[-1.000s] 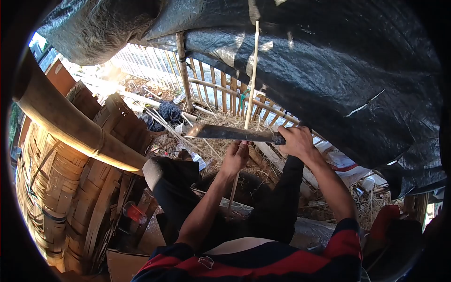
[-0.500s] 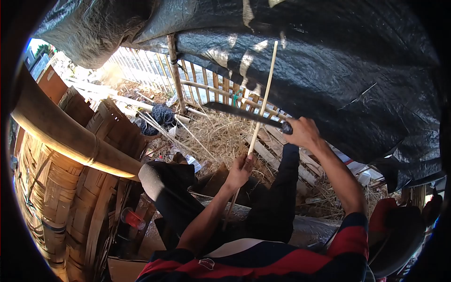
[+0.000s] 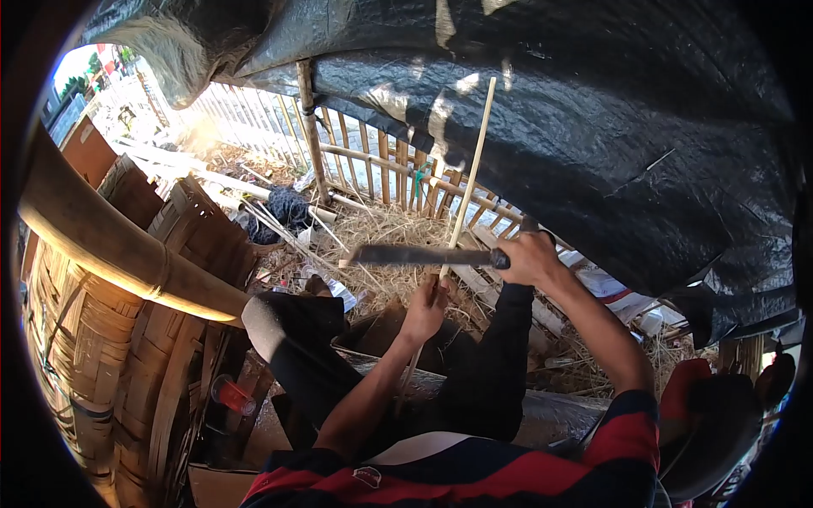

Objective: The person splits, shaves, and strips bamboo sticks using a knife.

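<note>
My left hand point(image 3: 424, 311) is closed round a long, pale bamboo strip point(image 3: 475, 173). The strip stands tilted, its top leaning right against the dark tarp and its lower end between my legs. In my right hand point(image 3: 531, 261) I grip a machete point(image 3: 415, 256) by its handle. Its dark blade points left and lies nearly level across the strip, just above my left hand. Whether the edge bites into the strip I cannot tell.
Ahead, a bamboo slat fence point(image 3: 381, 161) stands behind straw and shavings point(image 3: 385, 233). A black tarp point(image 3: 610, 110) hangs on the right. At left are a thick bamboo pole point(image 3: 118, 250), woven bamboo panels point(image 3: 85, 339) and a red cup point(image 3: 233, 394).
My right hand has brought the machete down along the strip, closer to my left hand, and the blade has turned more level. The left hand keeps its grip.
</note>
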`<action>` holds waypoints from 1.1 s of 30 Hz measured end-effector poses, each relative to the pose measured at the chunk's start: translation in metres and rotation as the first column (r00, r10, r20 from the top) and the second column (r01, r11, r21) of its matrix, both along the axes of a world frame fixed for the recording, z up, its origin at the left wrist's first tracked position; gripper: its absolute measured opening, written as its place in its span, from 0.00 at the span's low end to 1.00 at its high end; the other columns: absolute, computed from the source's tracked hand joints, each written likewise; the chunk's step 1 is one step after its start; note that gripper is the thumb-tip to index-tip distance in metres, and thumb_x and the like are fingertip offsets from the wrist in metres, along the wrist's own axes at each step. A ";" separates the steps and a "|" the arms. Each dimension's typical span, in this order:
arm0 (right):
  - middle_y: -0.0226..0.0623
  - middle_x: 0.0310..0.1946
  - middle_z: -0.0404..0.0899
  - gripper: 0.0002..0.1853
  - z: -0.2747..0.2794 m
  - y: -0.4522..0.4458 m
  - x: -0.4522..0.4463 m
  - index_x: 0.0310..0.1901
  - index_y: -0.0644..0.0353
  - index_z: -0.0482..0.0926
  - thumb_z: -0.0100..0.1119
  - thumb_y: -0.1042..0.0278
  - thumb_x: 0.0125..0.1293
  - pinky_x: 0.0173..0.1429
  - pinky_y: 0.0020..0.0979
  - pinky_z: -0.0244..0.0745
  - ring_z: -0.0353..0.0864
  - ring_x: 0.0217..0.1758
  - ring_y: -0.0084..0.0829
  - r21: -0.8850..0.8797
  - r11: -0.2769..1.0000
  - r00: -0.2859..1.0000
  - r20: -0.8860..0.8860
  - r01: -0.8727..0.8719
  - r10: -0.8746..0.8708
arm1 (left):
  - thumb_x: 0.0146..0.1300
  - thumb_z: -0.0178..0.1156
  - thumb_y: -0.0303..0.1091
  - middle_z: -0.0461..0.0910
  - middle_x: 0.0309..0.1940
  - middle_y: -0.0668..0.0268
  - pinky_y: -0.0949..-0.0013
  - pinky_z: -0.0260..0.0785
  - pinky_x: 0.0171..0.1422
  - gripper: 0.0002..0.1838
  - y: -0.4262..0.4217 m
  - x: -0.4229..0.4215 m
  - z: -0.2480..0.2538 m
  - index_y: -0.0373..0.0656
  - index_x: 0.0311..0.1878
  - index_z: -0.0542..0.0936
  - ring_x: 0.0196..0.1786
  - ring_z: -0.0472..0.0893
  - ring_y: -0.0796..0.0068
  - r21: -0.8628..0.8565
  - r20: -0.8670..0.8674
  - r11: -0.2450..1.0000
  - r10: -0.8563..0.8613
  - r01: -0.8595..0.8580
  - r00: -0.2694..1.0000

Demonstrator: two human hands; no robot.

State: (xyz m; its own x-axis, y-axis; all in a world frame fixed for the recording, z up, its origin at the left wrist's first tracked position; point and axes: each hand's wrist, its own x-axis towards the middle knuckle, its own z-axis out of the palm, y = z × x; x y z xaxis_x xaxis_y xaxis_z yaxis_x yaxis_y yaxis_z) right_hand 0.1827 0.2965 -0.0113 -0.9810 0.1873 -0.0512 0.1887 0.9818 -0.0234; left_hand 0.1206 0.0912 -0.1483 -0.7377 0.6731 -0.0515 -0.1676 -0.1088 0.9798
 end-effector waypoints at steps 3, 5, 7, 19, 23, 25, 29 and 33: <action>0.43 0.22 0.81 0.16 -0.003 0.021 -0.007 0.35 0.55 0.83 0.62 0.55 0.46 0.38 0.42 0.79 0.83 0.29 0.45 0.128 0.990 0.997 -0.046 -0.051 0.058 | 0.74 0.50 0.39 0.63 0.23 0.75 0.76 0.54 0.28 0.13 -0.003 0.006 0.007 0.39 0.38 0.70 0.26 0.60 0.86 -0.080 -0.091 0.997 0.006 -0.014 0.996; 0.46 0.26 0.82 0.16 0.007 0.043 -0.024 0.36 0.55 0.83 0.62 0.54 0.49 0.42 0.42 0.79 0.84 0.33 0.46 0.056 0.977 0.971 -0.135 0.205 -0.196 | 0.73 0.50 0.37 0.63 0.23 0.74 0.76 0.54 0.28 0.13 -0.009 0.006 0.010 0.37 0.36 0.69 0.26 0.60 0.85 -0.146 -0.149 0.987 0.045 -0.067 0.988; 0.48 0.29 0.83 0.17 0.007 0.058 -0.026 0.38 0.56 0.83 0.63 0.53 0.51 0.44 0.42 0.79 0.84 0.35 0.46 -0.015 0.935 0.913 -0.210 0.355 -0.350 | 0.73 0.49 0.38 0.63 0.23 0.74 0.76 0.54 0.28 0.13 -0.013 0.006 0.009 0.38 0.35 0.69 0.27 0.60 0.85 -0.174 -0.160 0.983 0.030 -0.059 0.987; 0.46 0.26 0.82 0.15 0.001 0.051 -0.020 0.34 0.52 0.83 0.64 0.53 0.47 0.42 0.42 0.79 0.83 0.32 0.46 -0.042 0.983 0.962 -0.202 0.177 -0.182 | 0.75 0.44 0.46 0.56 0.18 0.79 0.78 0.42 0.17 0.15 -0.021 -0.002 0.028 0.50 0.32 0.65 0.15 0.53 0.88 0.002 0.366 0.995 -0.092 0.098 0.926; 0.49 0.29 0.83 0.19 0.008 0.060 -0.025 0.40 0.54 0.84 0.65 0.52 0.49 0.45 0.43 0.79 0.83 0.36 0.49 -0.063 0.952 0.895 -0.326 0.301 -0.305 | 0.75 0.44 0.45 0.56 0.18 0.79 0.79 0.42 0.17 0.14 -0.021 -0.003 0.037 0.51 0.33 0.66 0.16 0.53 0.88 0.011 0.345 0.992 -0.121 0.125 0.931; 0.49 0.27 0.82 0.17 -0.001 0.043 -0.013 0.36 0.54 0.83 0.66 0.52 0.47 0.43 0.43 0.78 0.83 0.34 0.49 -0.137 0.977 0.939 -0.284 0.163 -0.196 | 0.75 0.44 0.45 0.57 0.18 0.79 0.79 0.42 0.17 0.14 -0.022 -0.005 0.041 0.51 0.33 0.66 0.15 0.53 0.88 0.013 0.427 0.992 -0.120 0.126 0.896; 0.44 0.23 0.81 0.15 -0.001 0.031 -0.005 0.32 0.52 0.83 0.66 0.53 0.45 0.41 0.41 0.79 0.83 0.30 0.44 0.014 0.994 0.994 -0.023 -0.106 0.106 | 0.75 0.43 0.46 0.57 0.18 0.78 0.78 0.41 0.16 0.15 -0.016 0.003 0.042 0.51 0.33 0.65 0.14 0.53 0.88 0.022 0.424 0.991 -0.127 0.130 0.897; 0.44 0.26 0.83 0.13 0.014 0.063 -0.022 0.34 0.51 0.84 0.63 0.56 0.48 0.41 0.41 0.79 0.83 0.32 0.46 -0.137 0.960 0.938 -0.217 0.245 -0.270 | 0.75 0.43 0.47 0.57 0.17 0.78 0.77 0.41 0.16 0.15 -0.022 0.001 0.046 0.51 0.32 0.65 0.13 0.52 0.88 0.034 0.445 0.984 -0.169 0.172 0.880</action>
